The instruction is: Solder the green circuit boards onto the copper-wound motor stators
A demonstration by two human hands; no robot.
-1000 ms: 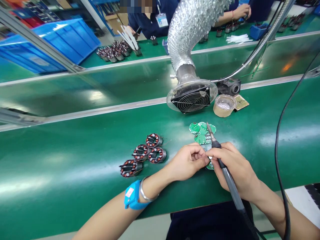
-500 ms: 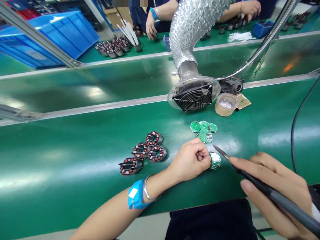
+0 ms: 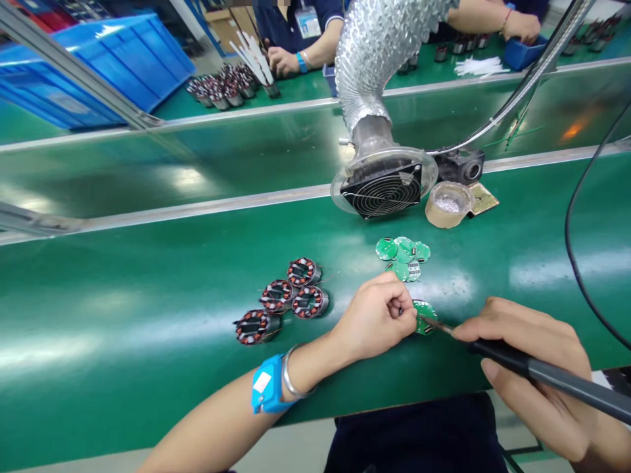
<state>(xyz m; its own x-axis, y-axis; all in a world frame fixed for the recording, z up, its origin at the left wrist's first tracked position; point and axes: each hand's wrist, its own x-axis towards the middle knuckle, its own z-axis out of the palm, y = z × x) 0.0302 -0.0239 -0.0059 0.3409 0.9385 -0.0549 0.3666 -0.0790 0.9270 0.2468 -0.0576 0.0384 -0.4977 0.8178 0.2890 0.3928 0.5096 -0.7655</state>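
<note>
My right hand (image 3: 547,368) grips a soldering iron (image 3: 566,381) with a black and grey handle. Its thin tip rests on or just over a round green circuit board (image 3: 424,315); contact is too fine to tell. The left edge of that board is pinched by my left hand (image 3: 379,312), whose fingers are closed and partly hide it. Behind this hand lies a small pile of round green circuit boards (image 3: 403,253), overlapping each other. To the left stand several wound motor stators (image 3: 308,302) with copper coils.
A fume extractor (image 3: 384,190) on a silver duct hangs behind the boards. Beside it are a round tub (image 3: 447,205), a small square tray (image 3: 484,199) and an iron holder (image 3: 463,167). A black cable (image 3: 572,253) hangs at right. Across the bench, co-workers' hands handle parts.
My right hand has brought the soldering iron's tip down from above onto or close over the board. My left hand stays in place. Across the bench, the co-workers' hands have shifted.
</note>
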